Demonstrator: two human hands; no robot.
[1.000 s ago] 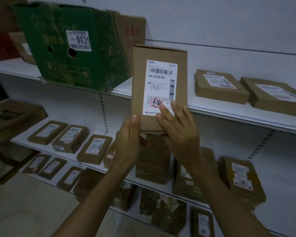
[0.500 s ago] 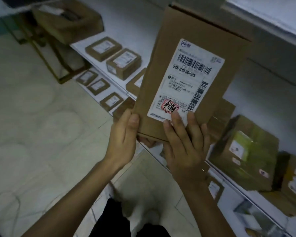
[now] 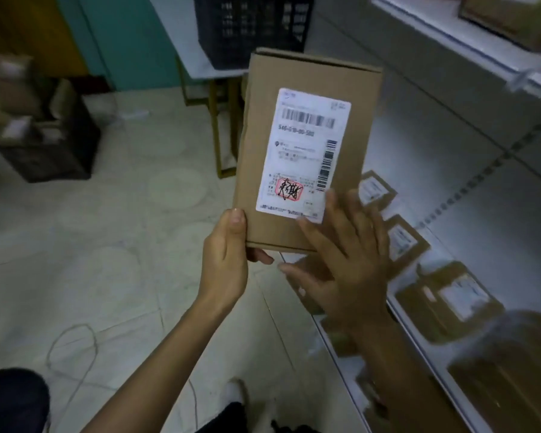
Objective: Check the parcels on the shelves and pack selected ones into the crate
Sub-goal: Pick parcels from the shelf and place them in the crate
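I hold a flat brown cardboard parcel upright in front of me, its white shipping label with a red stamp facing me. My left hand grips its lower left corner, thumb on the front and fingers behind. My right hand lies with spread, straight fingers against the lower right corner; it is blurred. A black plastic crate stands on a small table straight ahead, beyond the parcel. Another dark crate holding cardboard boxes sits on the floor at left.
White shelves run along the right side, with several labelled brown parcels on the lower levels. The small table has thin yellow metal legs. A pale tiled floor stretches left and ahead. A thin cable loops on it.
My view has swung left from the shelves toward the room and the crate. The parcel came off the shelf with both hands. My right hand's fingers have loosened and spread.
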